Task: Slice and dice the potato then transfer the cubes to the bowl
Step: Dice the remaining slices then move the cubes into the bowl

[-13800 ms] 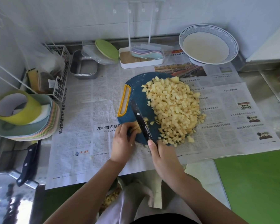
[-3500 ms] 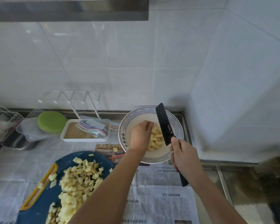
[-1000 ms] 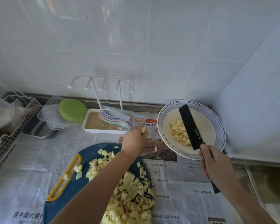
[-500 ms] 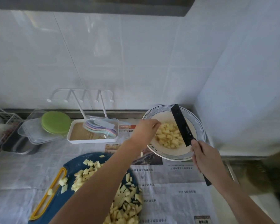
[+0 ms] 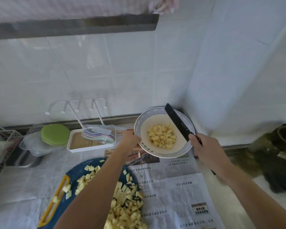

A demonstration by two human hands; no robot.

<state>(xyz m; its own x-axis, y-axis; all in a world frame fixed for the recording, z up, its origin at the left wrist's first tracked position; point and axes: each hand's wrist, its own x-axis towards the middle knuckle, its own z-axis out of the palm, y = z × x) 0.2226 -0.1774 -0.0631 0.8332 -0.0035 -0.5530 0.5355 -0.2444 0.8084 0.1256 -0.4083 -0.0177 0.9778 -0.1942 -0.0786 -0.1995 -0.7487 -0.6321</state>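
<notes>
Diced potato cubes (image 5: 162, 137) are lying in the patterned bowl (image 5: 145, 146) at the back of the counter. A larger heap of cubes (image 5: 124, 204) is resting on the blue cutting board (image 5: 76, 172), nearer the viewer. The right hand (image 5: 205, 150) is gripping the handle of a black knife (image 5: 177, 123), its blade slanting over the bowl. The left hand (image 5: 130, 142) is touching the bowl's left rim; blur is hiding whether it is grasping. Newspaper (image 5: 172, 187) is covering the counter.
</notes>
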